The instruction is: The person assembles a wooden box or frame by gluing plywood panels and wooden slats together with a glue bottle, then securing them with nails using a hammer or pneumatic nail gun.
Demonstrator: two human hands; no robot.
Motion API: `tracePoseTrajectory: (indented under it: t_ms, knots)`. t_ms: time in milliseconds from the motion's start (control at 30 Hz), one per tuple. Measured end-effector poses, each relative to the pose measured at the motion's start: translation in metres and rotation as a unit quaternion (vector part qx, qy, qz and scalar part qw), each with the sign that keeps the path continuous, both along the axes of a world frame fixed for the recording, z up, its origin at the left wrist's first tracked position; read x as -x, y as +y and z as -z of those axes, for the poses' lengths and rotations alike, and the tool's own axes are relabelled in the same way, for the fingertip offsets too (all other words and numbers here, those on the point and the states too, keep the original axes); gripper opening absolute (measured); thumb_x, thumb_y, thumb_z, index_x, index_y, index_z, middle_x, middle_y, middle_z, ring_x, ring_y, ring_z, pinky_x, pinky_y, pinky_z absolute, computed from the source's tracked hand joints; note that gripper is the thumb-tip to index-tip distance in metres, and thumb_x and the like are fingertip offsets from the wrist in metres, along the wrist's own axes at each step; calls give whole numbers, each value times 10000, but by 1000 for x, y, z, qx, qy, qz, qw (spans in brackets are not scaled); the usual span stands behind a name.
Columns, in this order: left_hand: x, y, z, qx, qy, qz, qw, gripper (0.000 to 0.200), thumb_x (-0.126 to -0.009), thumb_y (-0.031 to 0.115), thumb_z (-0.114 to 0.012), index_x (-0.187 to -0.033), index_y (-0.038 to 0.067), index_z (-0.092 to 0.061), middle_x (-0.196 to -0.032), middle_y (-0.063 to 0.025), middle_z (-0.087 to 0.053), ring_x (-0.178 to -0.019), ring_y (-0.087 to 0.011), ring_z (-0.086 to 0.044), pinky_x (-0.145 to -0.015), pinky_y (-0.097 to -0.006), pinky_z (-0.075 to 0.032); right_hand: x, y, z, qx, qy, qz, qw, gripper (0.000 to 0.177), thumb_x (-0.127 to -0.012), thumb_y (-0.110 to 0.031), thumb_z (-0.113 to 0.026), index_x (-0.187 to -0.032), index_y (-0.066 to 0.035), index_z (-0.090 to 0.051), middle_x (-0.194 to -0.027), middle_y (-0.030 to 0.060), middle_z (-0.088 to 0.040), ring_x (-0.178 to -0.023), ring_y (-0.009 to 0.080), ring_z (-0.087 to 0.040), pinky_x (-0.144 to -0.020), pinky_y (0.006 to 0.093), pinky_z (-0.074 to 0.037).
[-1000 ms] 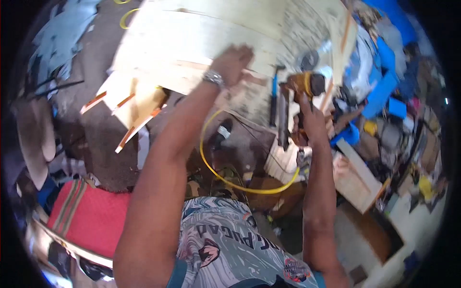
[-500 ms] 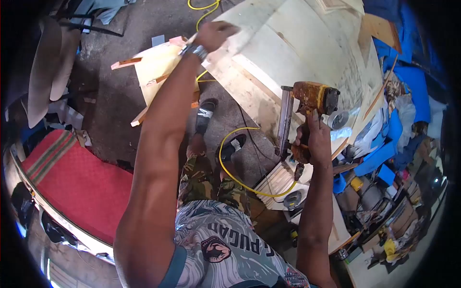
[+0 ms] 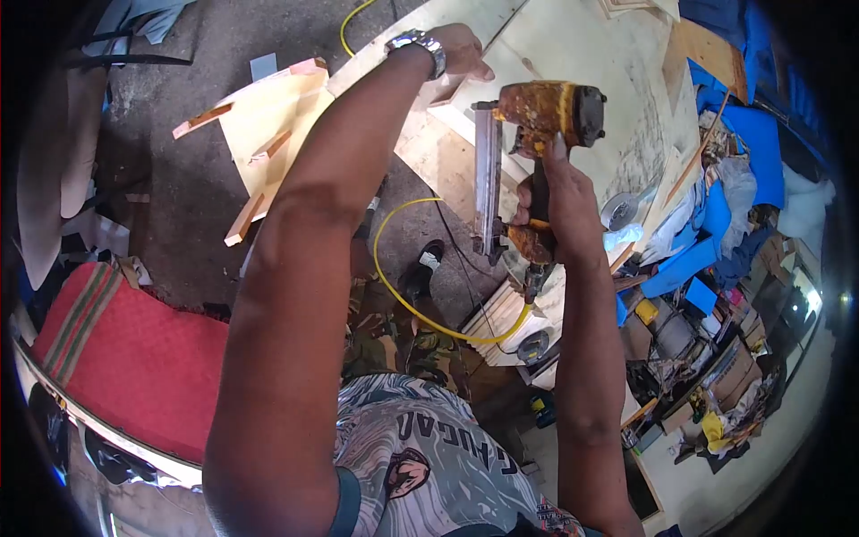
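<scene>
The nail gun (image 3: 537, 107), one rust-orange air tool with a dark cap and a long grey magazine, is held up in the air in front of the person's chest. No brand or label can be read on it through the rust. The right hand (image 3: 550, 210) is clamped around its grip, forefinger lying up along the body. One yellow hose (image 3: 420, 322) leaves the foot of the grip and loops low and to the left of the gun.

Up and to the left of the gun, well apart from the right hand, the left hand (image 3: 458, 52) lies on the pale plywood panel (image 3: 573, 40). Whether its fingers hook over an edge I cannot tell. One silver wristwatch (image 3: 416, 43) sits on that wrist.

Below the gun is the person's patterned shirt (image 3: 420, 465), printed with one cartoon head and a line of lettering that is upside down to the camera and not clear enough to read. One dark shoe (image 3: 428, 264) shows just left of the gun's magazine tip.

Far left of the gun, one smaller wood panel (image 3: 264, 125) lies on the floor with at least three orange-edged strips on it. Below that is one red mat (image 3: 134, 358). Right of the gun, a heap of blue sheeting (image 3: 747, 143) lies among clutter too small to count.
</scene>
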State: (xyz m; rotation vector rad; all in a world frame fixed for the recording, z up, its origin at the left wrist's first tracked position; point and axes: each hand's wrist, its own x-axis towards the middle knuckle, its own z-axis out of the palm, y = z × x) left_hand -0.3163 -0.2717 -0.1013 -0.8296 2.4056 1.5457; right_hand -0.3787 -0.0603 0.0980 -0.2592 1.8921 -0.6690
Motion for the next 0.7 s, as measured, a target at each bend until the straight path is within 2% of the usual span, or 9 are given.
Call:
tracePoseTrajectory:
  t_ms: [100,300,400,500,600,700]
  knots:
    - [-1,4,3,13,22,-21,999,637,-726,523,-736,-1085,-1,-687,-1039,-217,-686,-948,-309,-658,-861,-378,-487,-3,-6,1,-9,-21,-1,1000,590,-952,-581,-467,-1016,0,-550,-640,58,-549,-502,148,-541,-507,294,-477]
    - [-1,9,4,37,36,-36,998,501,-806,448,-678,-1040,6,-693,-948,-195,-698,-857,-290,-664,-808,-394,-496,-6,-13,5,-13,-12,-28,999,558,-963,-552,-468,-1033,-6,-562,-645,53,-544,-509,151,-535,-514,296,-467]
    - [3,6,5,63,6,-8,998,419,-834,401,-641,-1028,35,-698,-897,-189,-697,-800,-269,-656,-775,-406,-494,-6,-18,5,-42,0,-39,998,536,-966,-534,-474,-1023,-13,-585,-645,45,-542,-515,144,-529,-514,291,-457]
    - [-2,6,5,70,46,-6,997,386,-843,391,-616,-996,46,-699,-834,-171,-686,-734,-249,-622,-743,-409,-484,-4,-21,6,-53,39,-99,993,524,-967,-521,-478,-996,-14,-606,-643,42,-541,-515,139,-526,-511,289,-450]
    - [-1,8,1,55,41,-34,997,422,-836,424,-621,-919,15,-691,-781,-153,-670,-697,-239,-591,-722,-400,-476,0,-14,3,-48,53,-109,991,531,-963,-522,-488,-962,-5,-610,-640,45,-543,-511,131,-519,-500,283,-440]
    - [-2,6,10,42,20,-1,999,510,-821,508,-635,-814,-1,-666,-688,-137,-617,-657,-263,-555,-696,-414,-462,5,29,-16,-25,12,-25,999,529,-958,-517,-499,-922,1,-600,-601,47,-546,-504,127,-535,-492,284,-421]
